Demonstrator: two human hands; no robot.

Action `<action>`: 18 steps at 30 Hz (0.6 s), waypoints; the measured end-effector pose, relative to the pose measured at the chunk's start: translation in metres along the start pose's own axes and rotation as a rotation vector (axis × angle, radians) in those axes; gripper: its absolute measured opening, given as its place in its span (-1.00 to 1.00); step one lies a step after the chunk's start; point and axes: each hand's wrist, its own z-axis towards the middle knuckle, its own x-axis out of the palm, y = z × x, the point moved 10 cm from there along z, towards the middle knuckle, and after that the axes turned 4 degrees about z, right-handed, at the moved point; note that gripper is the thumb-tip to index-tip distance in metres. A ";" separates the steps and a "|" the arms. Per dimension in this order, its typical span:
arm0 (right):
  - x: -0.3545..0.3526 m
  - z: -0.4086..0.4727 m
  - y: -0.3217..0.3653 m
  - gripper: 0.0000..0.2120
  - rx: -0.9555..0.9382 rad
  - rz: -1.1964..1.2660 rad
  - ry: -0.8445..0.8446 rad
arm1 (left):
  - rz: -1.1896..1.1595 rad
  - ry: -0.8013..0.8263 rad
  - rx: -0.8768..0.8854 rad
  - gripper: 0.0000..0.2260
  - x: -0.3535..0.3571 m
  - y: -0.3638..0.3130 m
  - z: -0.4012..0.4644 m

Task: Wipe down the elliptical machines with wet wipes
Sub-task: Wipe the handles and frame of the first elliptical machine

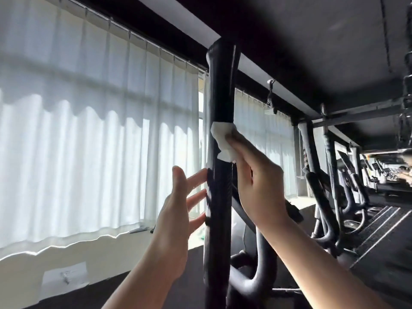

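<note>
White curtains [89, 130] hang at left. The left hand [176, 210], fingers straight, touches the upright black handlebar [219, 197] of the elliptical. The right hand [256, 186] presses a crumpled wet wipe [223, 141] against the handlebar's right side, higher up.

Sunlit white curtains [93, 130], dark ceiling [312, 41], dark floor [379, 253]

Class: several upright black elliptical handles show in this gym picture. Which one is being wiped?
The nearest handle, in the middle foreground: the right hand presses a white wipe on it. The handles farther right go untouched.
</note>
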 end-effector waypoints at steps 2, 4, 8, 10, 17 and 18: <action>-0.002 -0.036 0.001 -0.69 0.049 0.082 0.019 | 0.014 -0.009 0.012 -0.40 0.002 -0.002 -0.002; -0.001 -0.073 0.004 -0.66 0.082 0.141 0.038 | 0.029 -0.024 0.012 -0.39 0.003 -0.002 -0.003; -0.002 -0.132 0.012 -0.62 0.152 0.201 0.005 | 0.022 -0.034 0.015 -0.44 0.004 0.000 -0.006; -0.005 -0.143 0.013 -0.64 0.216 0.225 -0.014 | 0.010 -0.008 0.026 -0.49 0.004 0.002 -0.007; -0.003 -0.140 0.011 -0.66 0.269 0.231 0.046 | -0.028 -0.055 0.044 -0.64 -0.017 0.035 -0.017; -0.002 -0.142 0.015 -0.64 0.225 0.173 0.074 | -0.022 -0.053 0.065 -0.71 -0.019 0.040 -0.020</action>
